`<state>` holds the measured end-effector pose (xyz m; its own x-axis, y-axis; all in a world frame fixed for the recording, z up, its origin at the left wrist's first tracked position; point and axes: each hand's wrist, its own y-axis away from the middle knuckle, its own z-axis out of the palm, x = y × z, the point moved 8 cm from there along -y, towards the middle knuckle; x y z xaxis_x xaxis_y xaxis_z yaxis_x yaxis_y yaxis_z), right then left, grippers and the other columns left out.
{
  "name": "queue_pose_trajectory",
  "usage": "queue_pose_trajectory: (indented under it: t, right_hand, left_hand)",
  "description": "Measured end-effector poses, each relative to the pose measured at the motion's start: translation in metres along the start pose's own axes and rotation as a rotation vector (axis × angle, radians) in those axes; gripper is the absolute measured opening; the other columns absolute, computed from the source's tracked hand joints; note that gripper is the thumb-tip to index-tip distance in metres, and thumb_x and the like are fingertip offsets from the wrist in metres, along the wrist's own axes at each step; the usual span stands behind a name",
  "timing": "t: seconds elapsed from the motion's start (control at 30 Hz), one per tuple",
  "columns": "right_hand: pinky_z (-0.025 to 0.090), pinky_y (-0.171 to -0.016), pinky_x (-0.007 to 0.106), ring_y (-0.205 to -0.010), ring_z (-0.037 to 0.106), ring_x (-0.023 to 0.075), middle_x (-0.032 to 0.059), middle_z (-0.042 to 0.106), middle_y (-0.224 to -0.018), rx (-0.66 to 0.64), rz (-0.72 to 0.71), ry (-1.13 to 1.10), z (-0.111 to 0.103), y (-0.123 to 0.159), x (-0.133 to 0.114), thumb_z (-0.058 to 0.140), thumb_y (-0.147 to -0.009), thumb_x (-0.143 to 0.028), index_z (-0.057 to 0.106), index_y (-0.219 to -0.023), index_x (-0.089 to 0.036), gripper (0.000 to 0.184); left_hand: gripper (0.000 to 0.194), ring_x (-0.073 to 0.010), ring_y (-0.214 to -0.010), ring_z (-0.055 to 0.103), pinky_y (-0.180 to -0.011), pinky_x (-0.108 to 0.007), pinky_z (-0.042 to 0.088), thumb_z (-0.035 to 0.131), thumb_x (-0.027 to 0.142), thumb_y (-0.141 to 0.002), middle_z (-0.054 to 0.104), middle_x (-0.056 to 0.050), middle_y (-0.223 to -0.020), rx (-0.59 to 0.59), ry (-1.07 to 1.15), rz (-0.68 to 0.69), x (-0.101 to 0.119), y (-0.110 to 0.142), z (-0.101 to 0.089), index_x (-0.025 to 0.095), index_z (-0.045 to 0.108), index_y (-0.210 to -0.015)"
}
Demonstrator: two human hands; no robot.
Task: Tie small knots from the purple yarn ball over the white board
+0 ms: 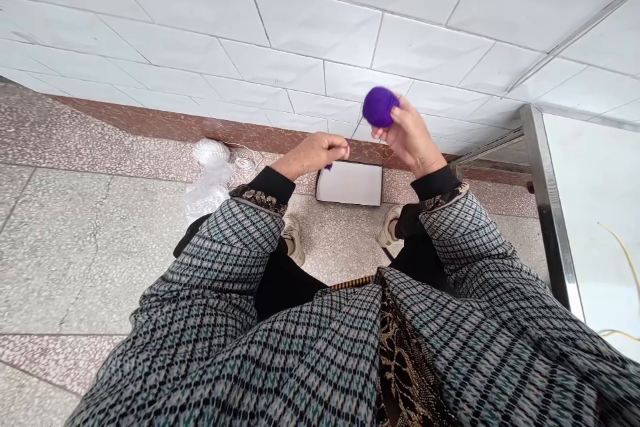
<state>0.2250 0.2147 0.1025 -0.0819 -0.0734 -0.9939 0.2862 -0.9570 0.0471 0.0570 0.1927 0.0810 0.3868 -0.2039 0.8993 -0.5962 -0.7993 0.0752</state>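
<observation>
Lying on the speckled terrazzo floor just ahead of the person's shoes, a shallow rectangular box shows its smooth white inside and dark rim. To its left, crumpled clear plastic lies against white yarn; whether it wraps the yarn I cannot tell. Higher up, before the glossy tiled wall, the right hand grips a round purple yarn ball, whose thin, straight strand runs to the left hand, its fingers pinched narrow on it, a purple tuft hanging beneath.
</observation>
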Motion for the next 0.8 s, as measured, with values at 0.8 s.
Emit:
queue_pose_trajectory:
  t: [0.8]
  right_hand:
    - [0.063,-0.072,0.032,-0.096,0.068,0.0211,0.0054,0.063,-0.111,-0.02,0.004,-0.056,0.005,-0.005,0.013,0.087,-0.083,-0.063,0.049,-0.119,-0.028,0.064]
  left_hand:
    - [0.021,-0.0116,-0.061,0.057,-0.071,-0.026,0.045,0.06,0.024,-0.095,0.062,0.002,-0.063,-0.125,0.142,-0.029,0.001,-0.002,0.012,0.017,0.065,-0.075]
